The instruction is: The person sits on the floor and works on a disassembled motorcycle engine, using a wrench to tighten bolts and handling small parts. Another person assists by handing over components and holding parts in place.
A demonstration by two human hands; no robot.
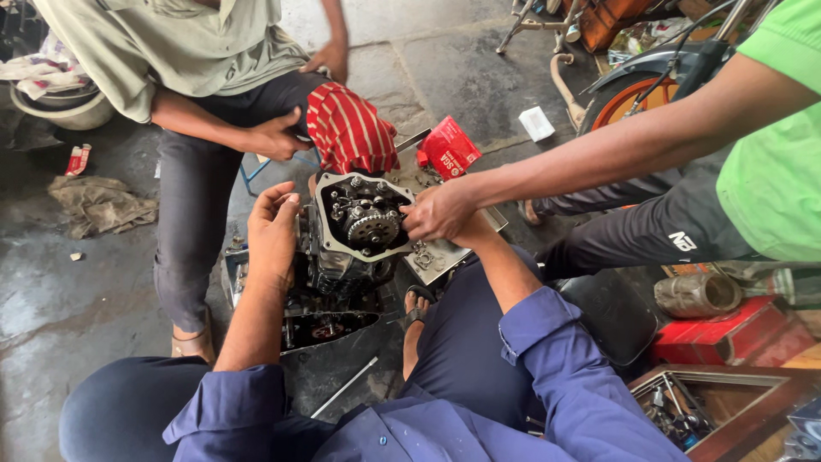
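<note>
Greasy engine [359, 224]; left hand [272, 229] steadies it; right hand hidden.

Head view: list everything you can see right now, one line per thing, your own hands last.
Engine block: one, grey-black, cover off, gears exposed, centre of the floor.
Metal tray: one, grey, under the engine's right side.
Striped cloth: one, red and white, behind the engine.
Red packet: one, beside the cloth.
Rag: one, brown, on the floor at left.
Metal rod: one, silver, on the floor near the wearer's knees.
Toolbox: one, red-brown, open, lower right.
Motorcycle wheel: one, orange rim, upper right.
Co-worker's hand: one, green-sleeved arm, reaching in from the right at the engine's right edge.
Seated person's hand: one, resting by the cloth.
Left hand: open against the engine's left side.
Right hand: hidden behind the co-worker's hand.
</note>
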